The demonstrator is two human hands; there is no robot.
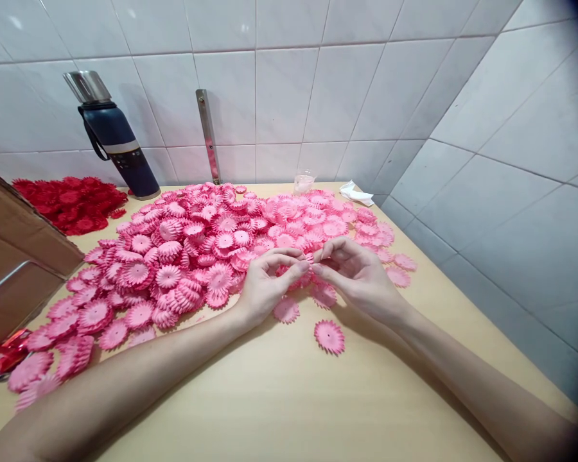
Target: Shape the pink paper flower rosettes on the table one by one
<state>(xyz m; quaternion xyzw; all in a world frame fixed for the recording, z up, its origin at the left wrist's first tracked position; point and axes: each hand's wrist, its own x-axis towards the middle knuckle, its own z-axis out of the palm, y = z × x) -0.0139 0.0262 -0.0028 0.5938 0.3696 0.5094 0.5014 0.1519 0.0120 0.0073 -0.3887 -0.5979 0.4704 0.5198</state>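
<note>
My left hand (271,282) and my right hand (359,277) meet over the table, thumbs and forefingers pinched on a small pink petal disc (310,258). Most of that disc is hidden by the fingertips. Behind and to the left spreads a large heap of pink petal discs (168,277) with jagged edges, many nested in stacks. One single pink disc (329,337) lies flat on the table below my hands. Another loose disc (286,310) rests just under my left hand.
A dark blue flask (120,144) stands at the back left beside a red disc pile (70,202). At the left edge are a cardboard box (19,256) and a red wrapper (4,356). A clear cup (304,181) and crumpled white tissue (356,193) sit near the tiled wall (289,96).
</note>
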